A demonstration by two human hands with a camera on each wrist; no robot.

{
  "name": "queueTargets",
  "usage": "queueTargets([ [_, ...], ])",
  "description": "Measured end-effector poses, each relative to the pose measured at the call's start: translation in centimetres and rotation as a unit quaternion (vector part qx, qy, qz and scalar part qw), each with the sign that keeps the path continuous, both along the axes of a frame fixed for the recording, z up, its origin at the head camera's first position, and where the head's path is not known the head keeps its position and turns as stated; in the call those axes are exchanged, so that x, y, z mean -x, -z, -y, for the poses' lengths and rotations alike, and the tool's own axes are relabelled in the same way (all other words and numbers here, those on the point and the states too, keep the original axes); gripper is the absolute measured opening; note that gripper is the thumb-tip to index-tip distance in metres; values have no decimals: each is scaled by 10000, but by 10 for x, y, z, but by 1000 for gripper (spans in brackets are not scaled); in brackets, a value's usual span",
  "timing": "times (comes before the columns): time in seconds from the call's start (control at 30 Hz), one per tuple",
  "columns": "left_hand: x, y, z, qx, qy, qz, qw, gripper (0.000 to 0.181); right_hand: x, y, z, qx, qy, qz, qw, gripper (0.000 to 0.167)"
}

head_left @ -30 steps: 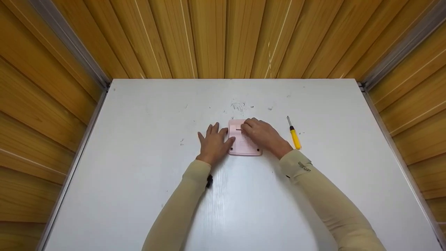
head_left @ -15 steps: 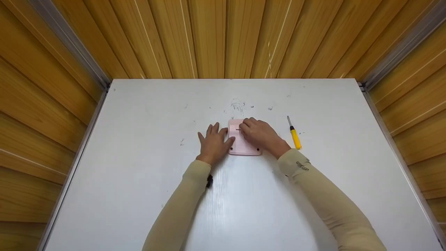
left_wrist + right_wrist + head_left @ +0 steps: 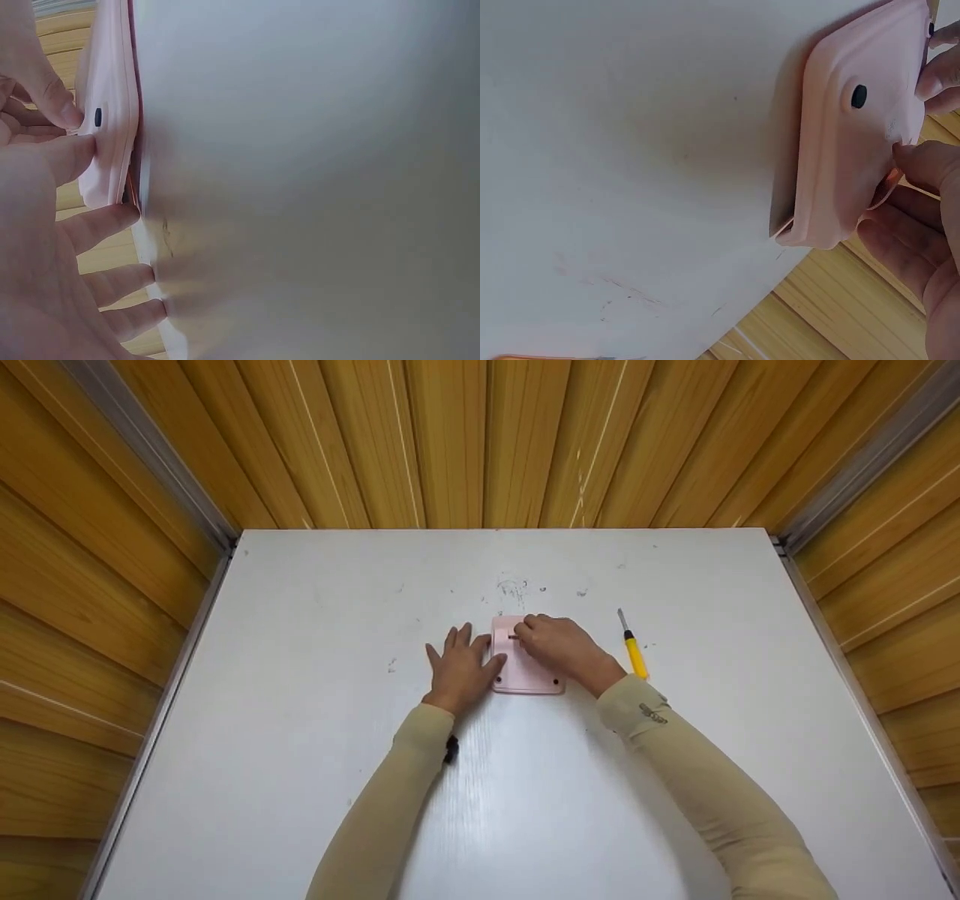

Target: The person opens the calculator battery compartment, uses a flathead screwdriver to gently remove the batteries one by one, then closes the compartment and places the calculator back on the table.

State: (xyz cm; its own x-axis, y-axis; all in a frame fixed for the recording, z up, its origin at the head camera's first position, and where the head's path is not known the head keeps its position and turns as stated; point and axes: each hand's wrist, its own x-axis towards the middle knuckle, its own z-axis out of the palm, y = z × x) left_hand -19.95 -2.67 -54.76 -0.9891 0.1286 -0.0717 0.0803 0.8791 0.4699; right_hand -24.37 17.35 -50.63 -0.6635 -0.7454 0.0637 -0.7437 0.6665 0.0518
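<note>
In head view; screwdriver (image 3: pixel 634 651) near device (image 3: pixel 521 671)

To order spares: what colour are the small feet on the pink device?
The small feet are black; the right wrist view shows one best.

Pink plastic case (image 3: pixel 112 150) seen edge-on, flat on white tabletop (image 3: pixel 315 150), w/ 1 small black foot (image 3: pixel 98 118) on its face. L hand (image 3: pixel 45 247) at lower left: thumb tip on case face, next finger's tip at case end, 2 more fingertips at tabletop, spread. R hand (image 3: pixel 30 67), upper left, thumb tip nr foot; contact unclear. Wood-grain slats (image 3: pixel 112 250) behind.
</note>
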Motion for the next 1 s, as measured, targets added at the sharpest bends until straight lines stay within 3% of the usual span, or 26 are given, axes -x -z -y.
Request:
queueTargets([
  [0.2, 0, 1, 0, 45, 11, 103, 9999, 62, 1, -2, -2, 379, 274, 330, 9984, 10],
  [0.4, 0, 1, -1, 76, -42, 75, 9999, 62, 3, 1, -2, 643, 258, 251, 9973, 9],
  [0.77, 0, 2, -1, -2, -67, 90, 9999, 62, 3, 1, 5, 641, 698, 495, 9943, 14],
  [1.0, 0, 2, 0, 17, -42, 57, 10000, 62, 1, -5, 7, 536, 747, 670, 9935, 13],
])
